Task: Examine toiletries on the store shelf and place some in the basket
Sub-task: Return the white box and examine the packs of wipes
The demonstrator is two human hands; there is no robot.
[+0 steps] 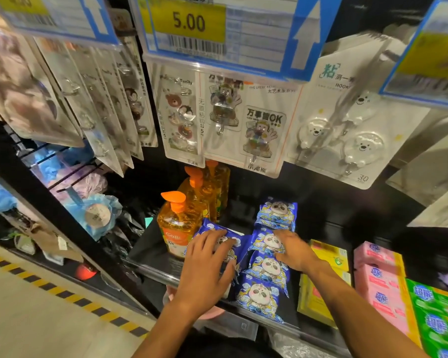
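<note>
Store shelf [153, 251], dark, seen from above. A person's two bare arms reach in from the near edge.

Left hand [210, 257]: fingers [204, 241] spread and bent over a blue panda packet [217, 235], thumb at its near right edge. The hand grips it. The packet is tilted, far edge raised, just right of the nearest soap bottle [175, 226]. Cannot tell whether the two touch.

Right hand [294, 250]: its fingers [285, 235] lie fairly straight, flat on top of the packet row [265, 272], curled round nothing. The row runs near to far down the middle of the shelf, all in the same blue panda print, packets overlapping. A far pile [277, 210] sits beyond the fingertips.

Two more bottles [204, 189], orange with orange pumps, stand upright in a line behind the nearest one, left of the row.

Right of the row: yellow boxes [329, 257], then pink boxes [378, 275], then green boxes [435, 313] at the right edge, blurred.

Above: hook cards [261, 130] hang over the shelf, with a bear-hook card [357, 140] further right. A price tag [189, 21] at the top reads 5.00.

Left: bath puffs [96, 213], blue and pink, in the next bay. Floor [23, 319] near left, pale, with a yellow-and-black stripe.

A pink rounded object [212, 313] lies below the shelf edge, mostly hidden by the left forearm. Cannot tell what it is.
</note>
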